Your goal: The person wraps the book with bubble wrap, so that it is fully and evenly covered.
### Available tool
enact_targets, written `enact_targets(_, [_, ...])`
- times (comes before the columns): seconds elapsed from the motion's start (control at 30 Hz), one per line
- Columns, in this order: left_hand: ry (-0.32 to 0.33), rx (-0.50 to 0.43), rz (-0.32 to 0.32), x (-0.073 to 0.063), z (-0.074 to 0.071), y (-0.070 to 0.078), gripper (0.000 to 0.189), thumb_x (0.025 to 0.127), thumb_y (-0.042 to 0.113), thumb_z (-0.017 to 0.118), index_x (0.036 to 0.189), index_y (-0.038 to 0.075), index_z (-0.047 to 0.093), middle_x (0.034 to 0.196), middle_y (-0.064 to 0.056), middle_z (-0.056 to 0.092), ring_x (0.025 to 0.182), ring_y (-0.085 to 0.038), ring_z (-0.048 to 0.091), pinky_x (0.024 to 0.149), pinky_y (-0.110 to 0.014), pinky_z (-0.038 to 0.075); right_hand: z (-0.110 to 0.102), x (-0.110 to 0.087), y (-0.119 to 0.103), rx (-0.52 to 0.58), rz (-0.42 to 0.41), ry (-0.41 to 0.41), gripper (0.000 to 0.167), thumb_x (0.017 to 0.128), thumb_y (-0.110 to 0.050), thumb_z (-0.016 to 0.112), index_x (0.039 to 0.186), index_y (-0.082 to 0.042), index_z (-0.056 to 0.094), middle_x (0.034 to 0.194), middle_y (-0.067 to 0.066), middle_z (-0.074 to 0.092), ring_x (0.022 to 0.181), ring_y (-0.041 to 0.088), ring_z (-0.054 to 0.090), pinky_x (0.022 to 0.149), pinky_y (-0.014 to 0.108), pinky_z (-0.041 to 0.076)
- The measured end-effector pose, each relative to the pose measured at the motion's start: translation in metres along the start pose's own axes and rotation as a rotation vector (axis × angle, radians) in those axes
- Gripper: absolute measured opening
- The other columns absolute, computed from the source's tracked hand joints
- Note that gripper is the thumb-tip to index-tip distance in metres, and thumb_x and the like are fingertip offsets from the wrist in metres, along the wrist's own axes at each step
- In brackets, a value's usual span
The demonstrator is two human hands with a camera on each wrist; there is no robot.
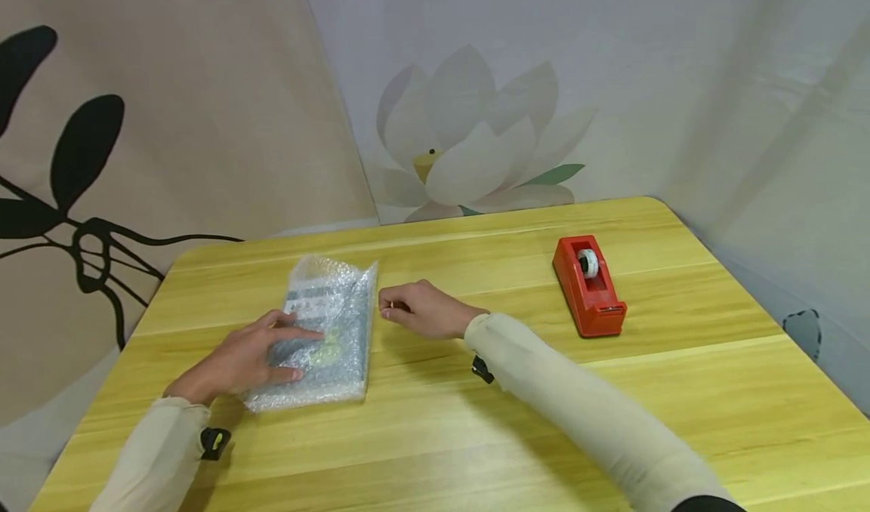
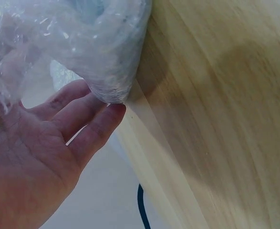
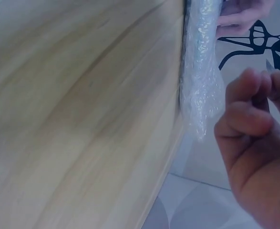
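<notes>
A flat, book-like thing wrapped in clear bubble wrap (image 1: 343,357) lies on the table, left of centre. Through the wrap show a blue-grey face, a pale band with characters and a yellow-green patch. My left hand (image 1: 248,353) rests on its left part, fingers spread. In the left wrist view, fingers of the left hand (image 2: 49,143) touch a wrapped corner. Just right of the package, my right hand (image 1: 428,309) hovers with curled fingers, thumb and fingertips drawn together. In the right wrist view, the right hand (image 3: 259,138) shows bent fingers; anything tiny between them is too unclear to tell.
A red tape dispenser (image 1: 587,289) with a white roll stands at the right of the wooden table (image 1: 421,444). Behind the table hangs a printed curtain (image 1: 224,104) with flower and leaf shapes. The table's rounded back edge lies beyond the package.
</notes>
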State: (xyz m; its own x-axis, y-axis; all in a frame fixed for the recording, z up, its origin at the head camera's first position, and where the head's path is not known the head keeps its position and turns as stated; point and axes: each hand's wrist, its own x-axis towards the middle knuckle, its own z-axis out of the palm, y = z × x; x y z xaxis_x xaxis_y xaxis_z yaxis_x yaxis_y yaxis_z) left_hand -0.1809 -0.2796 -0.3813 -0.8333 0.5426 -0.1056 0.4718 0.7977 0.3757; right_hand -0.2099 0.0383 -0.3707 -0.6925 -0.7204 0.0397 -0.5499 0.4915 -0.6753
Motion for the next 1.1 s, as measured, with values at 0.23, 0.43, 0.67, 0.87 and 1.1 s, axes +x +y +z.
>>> enact_targets(0.23, [0.0,-0.002,-0.002,-0.001,0.0,0.0,0.056,0.08,0.029,0.083,0.133,0.029,0.065,0.145,-0.027,0.047,0.108,-0.04,0.064,0.079,-0.057,0.055,0.007,0.012,-0.002,-0.011,0.02,-0.004,0.025,0.107,-0.019,0.048,0.097,0.001,0.058,0.065,-0.003,0.038,0.056,0.009,0.033,0.06,0.02,0.03])
enact_targets(0.43, [-0.014,-0.004,-0.022,-0.003,0.0,-0.001,0.055,0.08,0.032,0.083,0.132,0.031,0.065,0.145,-0.026,0.047,0.107,-0.039,0.064,0.079,-0.056,0.055,0.014,0.022,-0.006,-0.022,0.027,-0.007,0.024,0.107,-0.018,0.049,0.099,0.001,0.061,0.065,-0.004,0.04,0.056,0.009,0.034,0.059,0.02,0.031])
enact_targets(0.67, [0.0,0.017,0.01,0.001,-0.001,0.0,0.056,0.08,0.029,0.084,0.133,0.03,0.065,0.14,-0.024,0.051,0.109,-0.038,0.064,0.081,-0.057,0.056,0.019,0.033,-0.009,-0.035,0.038,-0.018,0.023,0.107,-0.018,0.048,0.101,-0.001,0.062,0.068,-0.004,0.045,0.057,0.009,0.037,0.06,0.019,0.033])
enact_targets(0.87, [-0.01,0.016,0.005,0.002,-0.003,0.002,0.056,0.079,0.028,0.084,0.132,0.028,0.066,0.136,-0.022,0.052,0.104,-0.032,0.064,0.079,-0.053,0.056,0.026,0.045,-0.017,-0.017,0.081,-0.031,0.022,0.107,-0.02,0.049,0.1,-0.004,0.062,0.071,-0.004,0.048,0.057,0.008,0.039,0.059,0.018,0.034])
enact_targets(1.1, [0.0,0.017,0.0,0.0,-0.003,0.002,0.054,0.08,0.026,0.084,0.131,0.028,0.066,0.135,-0.022,0.052,0.105,-0.033,0.064,0.08,-0.055,0.055,0.04,0.06,-0.024,0.059,0.158,-0.007,0.022,0.107,-0.02,0.048,0.1,-0.005,0.063,0.067,-0.003,0.047,0.054,0.007,0.041,0.053,0.018,0.035])
